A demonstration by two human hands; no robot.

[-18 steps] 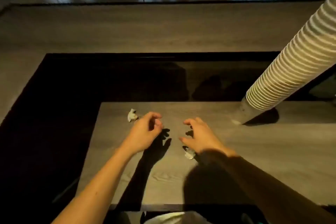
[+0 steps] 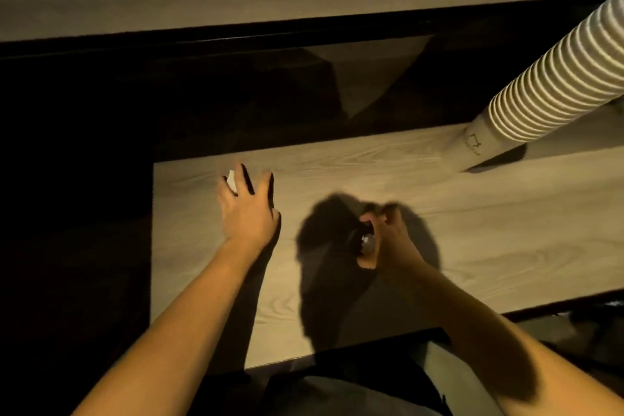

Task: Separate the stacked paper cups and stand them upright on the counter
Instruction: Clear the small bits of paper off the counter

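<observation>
I see the wood-grain counter (image 2: 472,230) fill more of my view than half a second ago, the far room having dropped out of sight. The tall stack of paper cups (image 2: 553,84) stands untouched on the counter, well off to the far right of my right hand, leaning across the upper right corner as before. My left hand (image 2: 248,209) has moved from a loose curl to open, fingers spread, reaching over the small white paper scrap (image 2: 232,181) that earlier lay just to its left; I cannot tell whether it touches it. My right hand (image 2: 388,236), earlier hovering relaxed over a second scrap, now curls its fingers round a small pale crumpled bit (image 2: 368,242), gripping it above the counter.
</observation>
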